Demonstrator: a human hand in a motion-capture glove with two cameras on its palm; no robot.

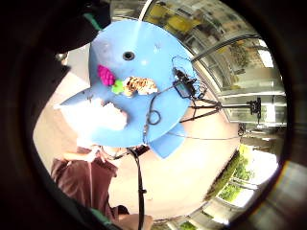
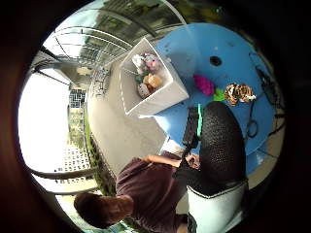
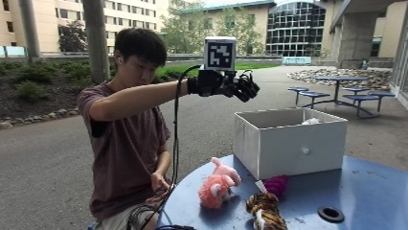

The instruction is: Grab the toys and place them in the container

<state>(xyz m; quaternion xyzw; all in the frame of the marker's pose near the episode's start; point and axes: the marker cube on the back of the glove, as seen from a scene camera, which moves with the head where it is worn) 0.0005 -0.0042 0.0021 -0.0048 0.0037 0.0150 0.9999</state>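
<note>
On the round blue table (image 3: 357, 191), a striped tiger plush (image 3: 266, 211) lies nearest, a magenta plush (image 3: 276, 184) at its 12 o'clock, a pink plush (image 3: 215, 184) at 10. Beyond stands the white fabric box (image 3: 287, 143), toys inside. The gloved right hand (image 3: 223, 84) hangs above, fingers relaxed, holding nothing.

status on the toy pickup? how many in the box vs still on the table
Partly done. The thumb-side palm view shows several toys already inside the white container. The gloved right hand is raised above the table, holding nothing. Still on the blue table: the pink plush, the purple toy and the striped tiger toy.
</note>
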